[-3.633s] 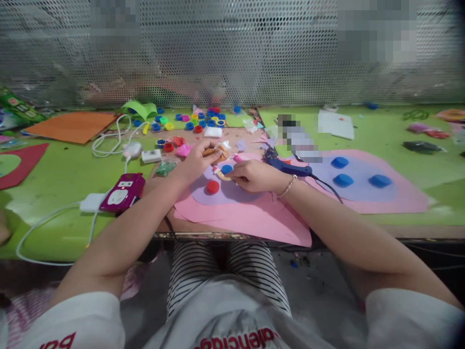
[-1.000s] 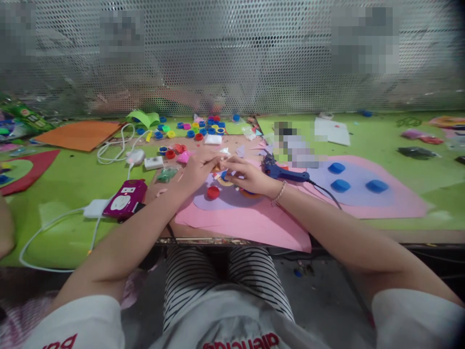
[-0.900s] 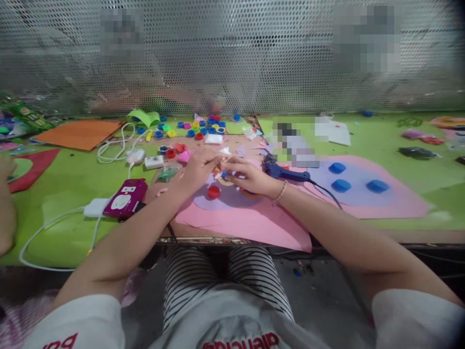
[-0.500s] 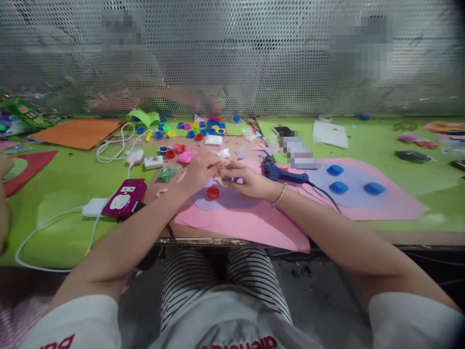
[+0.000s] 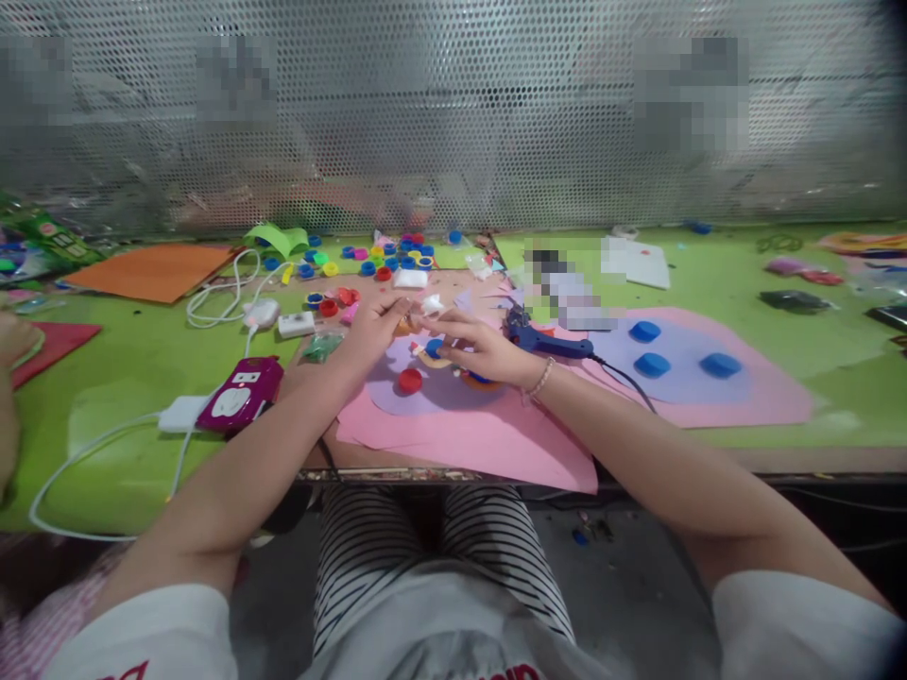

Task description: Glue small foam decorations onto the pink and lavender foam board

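Over a purple paper piece (image 5: 397, 398) on pink paper (image 5: 496, 444), my left hand (image 5: 379, 326) has its fingertips pinched together; anything between them is too small to make out. Facing it from the right, my right hand (image 5: 486, 349) has its fingers bent close together, almost touching the left fingertips, and its grip is unclear. Below the hands lie a red cap (image 5: 410, 382) and a blue cap (image 5: 435, 349) with a yellowish curved piece beside it. Another cap piece is partly hidden under my right hand.
A blue glue gun (image 5: 553, 343) with a black cord lies right of my hands. Three blue caps (image 5: 652, 365) sit on paper farther right. A magenta power adapter (image 5: 242, 395) with white cables is left. Another person's hand (image 5: 15, 340) shows at the far left.
My hands have drawn slightly apart, uncovering the blue cap and yellowish piece beneath. The other person's hand and the red paper at the far left have shifted.
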Available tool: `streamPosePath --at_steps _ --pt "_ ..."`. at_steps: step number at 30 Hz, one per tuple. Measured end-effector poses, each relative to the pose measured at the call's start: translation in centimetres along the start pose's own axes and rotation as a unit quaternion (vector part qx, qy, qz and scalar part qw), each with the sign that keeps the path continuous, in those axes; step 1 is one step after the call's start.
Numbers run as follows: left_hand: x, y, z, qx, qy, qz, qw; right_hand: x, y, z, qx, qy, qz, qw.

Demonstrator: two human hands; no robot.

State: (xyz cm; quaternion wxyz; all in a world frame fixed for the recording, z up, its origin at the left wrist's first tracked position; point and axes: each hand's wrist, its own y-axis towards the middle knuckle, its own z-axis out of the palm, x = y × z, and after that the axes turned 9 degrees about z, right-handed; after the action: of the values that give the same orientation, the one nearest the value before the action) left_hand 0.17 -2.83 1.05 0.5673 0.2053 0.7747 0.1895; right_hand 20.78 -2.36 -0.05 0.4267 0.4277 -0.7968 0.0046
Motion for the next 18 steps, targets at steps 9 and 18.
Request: streamPosePath --at_steps 9,18 --pt "-0.2 -0.2 0.3 0.034 -0.025 -0.004 0.999 -0.7 0.1 0.2 0.035 -0.016 -0.044 0.998" --pt "-1.5 -0.4 0.7 0.048 -0.083 -0.054 0.994 0.8 -0.3 1.2 0.013 -0.082 -0.022 0.996"
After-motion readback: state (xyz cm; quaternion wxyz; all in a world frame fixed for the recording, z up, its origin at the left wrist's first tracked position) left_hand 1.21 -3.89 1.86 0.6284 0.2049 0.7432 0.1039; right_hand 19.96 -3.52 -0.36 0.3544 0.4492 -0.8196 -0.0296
